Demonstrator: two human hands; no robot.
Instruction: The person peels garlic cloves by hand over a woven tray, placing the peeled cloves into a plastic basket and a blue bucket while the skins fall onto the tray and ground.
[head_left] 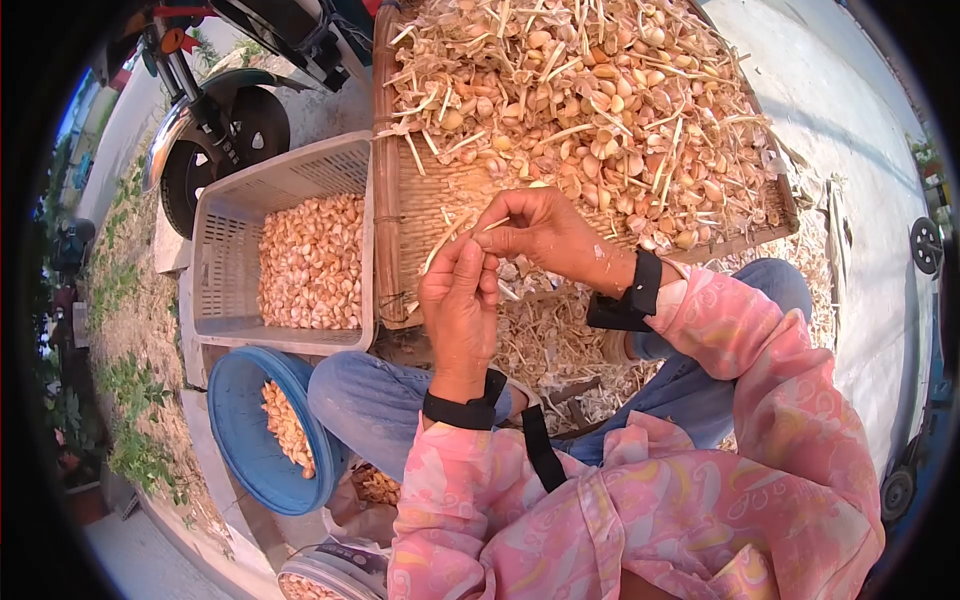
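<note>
Both hands meet at the near left part of a woven tray (440, 200), which bears a heap of garlic cloves, skins and dry stems (610, 110). My left hand (460, 300) is closed, thumb against the fingers, on a garlic piece mostly hidden by the fingertips. A pale stem (440, 245) sticks out to the left at its fingertips. My right hand (540, 235) pinches at the same spot, its thumb and index finger touching the left fingertips. What the right hand holds is too small to make out.
Left of the tray stands a plastic crate (225, 265) with many cloves. A blue bucket (240, 440) with cloves is by the left knee, a white tub (330, 575) below it. A wheeled vehicle (225, 140) is at upper left. Skins and stems litter the ground between the legs.
</note>
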